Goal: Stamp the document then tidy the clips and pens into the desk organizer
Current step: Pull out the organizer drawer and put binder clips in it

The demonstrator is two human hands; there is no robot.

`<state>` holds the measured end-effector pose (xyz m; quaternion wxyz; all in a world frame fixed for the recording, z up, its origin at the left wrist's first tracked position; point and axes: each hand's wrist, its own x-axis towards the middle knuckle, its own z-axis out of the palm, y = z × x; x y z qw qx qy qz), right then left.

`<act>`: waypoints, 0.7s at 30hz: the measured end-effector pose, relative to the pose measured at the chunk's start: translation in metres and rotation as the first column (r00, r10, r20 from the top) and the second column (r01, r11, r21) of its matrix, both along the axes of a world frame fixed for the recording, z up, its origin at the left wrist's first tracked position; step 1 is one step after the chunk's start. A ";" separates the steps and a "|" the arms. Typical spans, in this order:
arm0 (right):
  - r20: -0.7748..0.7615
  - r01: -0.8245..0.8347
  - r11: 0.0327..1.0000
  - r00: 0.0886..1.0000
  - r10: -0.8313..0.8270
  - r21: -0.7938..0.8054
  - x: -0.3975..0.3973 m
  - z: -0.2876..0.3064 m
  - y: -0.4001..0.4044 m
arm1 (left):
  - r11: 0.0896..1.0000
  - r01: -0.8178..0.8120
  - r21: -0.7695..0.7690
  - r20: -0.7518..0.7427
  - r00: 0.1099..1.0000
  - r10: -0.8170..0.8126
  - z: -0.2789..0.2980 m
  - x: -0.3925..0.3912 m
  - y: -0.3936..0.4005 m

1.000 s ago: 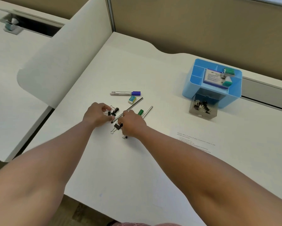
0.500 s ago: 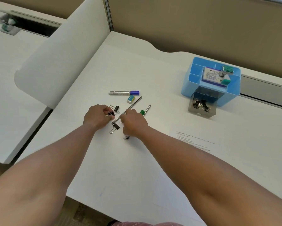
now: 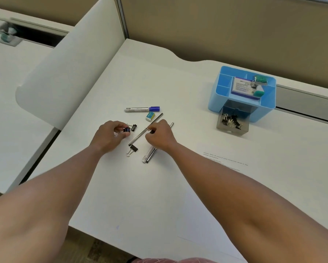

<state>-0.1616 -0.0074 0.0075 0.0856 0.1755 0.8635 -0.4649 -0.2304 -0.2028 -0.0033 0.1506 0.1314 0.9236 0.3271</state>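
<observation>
Hands at the clip and pen cluster on the white desk (image 3: 159, 196).
My left hand (image 3: 108, 137) pinches a black binder clip (image 3: 126, 129); my right hand (image 3: 159, 134) grips another clip's wire handle. The blue plastic organizer (image 3: 224, 95) holds a box lettered "FABER-C".

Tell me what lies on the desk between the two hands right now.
In the head view, one dark pen lies slanted between the left hand and right hand. A loose binder clip sits just nearer the person.
</observation>
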 end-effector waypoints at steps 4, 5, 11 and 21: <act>0.034 0.198 0.960 0.980 -0.196 -0.199 0.005 0.001 0.015 | 0.987 -0.085 0.136 0.033 0.996 0.081 0.008 -0.001 0.007; 0.072 0.253 0.936 0.967 -0.243 -0.246 0.006 0.001 0.020 | 0.980 -0.107 0.167 0.055 0.994 0.099 0.010 -0.001 0.012; 0.216 0.514 0.699 0.853 -0.474 -0.497 0.011 -0.002 0.045 | 0.918 -0.141 0.371 0.221 0.973 0.061 0.022 -0.002 0.055; 0.423 0.608 0.138 0.680 -0.598 -0.782 0.021 0.016 0.087 | 0.898 0.009 0.439 0.381 0.904 -0.195 0.028 0.015 0.147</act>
